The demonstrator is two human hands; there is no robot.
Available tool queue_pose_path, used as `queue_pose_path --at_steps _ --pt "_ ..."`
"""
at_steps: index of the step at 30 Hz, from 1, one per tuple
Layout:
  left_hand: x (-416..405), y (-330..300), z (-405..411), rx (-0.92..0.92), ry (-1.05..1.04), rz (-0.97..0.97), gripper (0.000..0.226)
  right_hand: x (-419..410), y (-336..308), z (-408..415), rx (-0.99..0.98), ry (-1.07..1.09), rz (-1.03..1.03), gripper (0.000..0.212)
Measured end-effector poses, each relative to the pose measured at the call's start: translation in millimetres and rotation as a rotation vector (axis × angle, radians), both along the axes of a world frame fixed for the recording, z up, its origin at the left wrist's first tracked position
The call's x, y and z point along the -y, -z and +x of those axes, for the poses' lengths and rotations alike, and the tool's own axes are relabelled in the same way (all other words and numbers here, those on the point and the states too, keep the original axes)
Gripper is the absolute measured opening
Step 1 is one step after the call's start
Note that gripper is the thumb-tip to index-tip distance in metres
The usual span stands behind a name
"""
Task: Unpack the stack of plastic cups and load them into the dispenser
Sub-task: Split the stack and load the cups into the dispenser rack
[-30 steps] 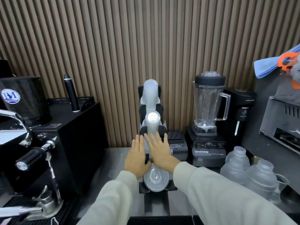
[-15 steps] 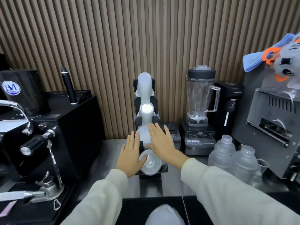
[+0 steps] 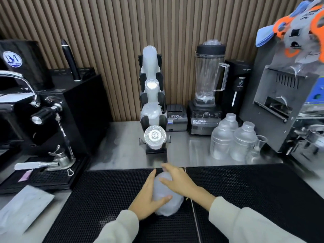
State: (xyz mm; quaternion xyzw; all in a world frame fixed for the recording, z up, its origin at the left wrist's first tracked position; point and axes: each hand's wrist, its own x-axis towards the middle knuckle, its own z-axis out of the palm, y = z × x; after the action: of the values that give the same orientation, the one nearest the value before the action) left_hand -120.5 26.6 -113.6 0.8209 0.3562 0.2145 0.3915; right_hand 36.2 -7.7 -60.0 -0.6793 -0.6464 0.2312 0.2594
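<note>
head | 2 hands, left (image 3: pixel 148 200) and right (image 3: pixel 180 181), grip clamped on 1 wrapped cup stack (image 3: pixel 166 204)

The left hand (image 3: pixel 149 199) and the right hand (image 3: pixel 178 181) both grip the cup stack (image 3: pixel 166 202), fingers toward 12 o'clock.

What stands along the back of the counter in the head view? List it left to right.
Espresso machine → cup dispenser → receipt printer → blender → frosted bottles → sealing machine.
</note>
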Motion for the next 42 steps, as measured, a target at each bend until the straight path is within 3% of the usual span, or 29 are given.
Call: queue_pose_path --at_steps 2,7,10,14,19,23,27,31,35,42 --pt "9.7 9.0 0.9 0.008 -0.026 -0.067 0.122 10.4 14.5 -2.8 -0.036 -0.008 -0.051 0.066" --pt "17.4 14.7 7.4 0.103 -0.11 -0.168 0.129 26.3 35.8 0.0 -0.182 -0.035 -0.112 0.115" --pt "17.2 17.8 9.5 0.115 -0.141 -0.208 0.12 28.5 42.5 2.0 -0.285 0.047 -0.123 0.13" --pt "8.5 27.8 9.8 0.009 -0.144 -0.163 0.131 26.9 55.4 1.8 -0.351 0.097 -0.131 0.144" --pt "7.8 33.6 9.0 -0.214 -0.154 0.059 0.128 30.2 66.7 1.6 -0.358 0.131 -0.155 0.139" --pt "7.1 27.3 7.2 -0.309 -0.16 0.098 0.134 26.8 59.0 4.4 -0.156 0.111 -0.156 0.145" --pt "11.3 13.5 5.7 -0.235 -0.197 0.114 0.151 27.8 46.5 14.4 -0.002 0.016 -0.082 0.145" --pt "15.7 7.2 7.6 -0.105 -0.179 0.129 0.145 29.6 38.6 19.8 -0.049 -0.076 -0.044 0.141" --pt "11.9 13.6 7.1 -0.101 -0.159 0.062 0.132 31.4 46.0 22.2 -0.1 -0.052 -0.06 0.143" --pt "3.7 13.9 4.2 -0.059 -0.107 -0.039 0.151 34.1 38.6 21.9 -0.139 -0.037 -0.056 0.144"
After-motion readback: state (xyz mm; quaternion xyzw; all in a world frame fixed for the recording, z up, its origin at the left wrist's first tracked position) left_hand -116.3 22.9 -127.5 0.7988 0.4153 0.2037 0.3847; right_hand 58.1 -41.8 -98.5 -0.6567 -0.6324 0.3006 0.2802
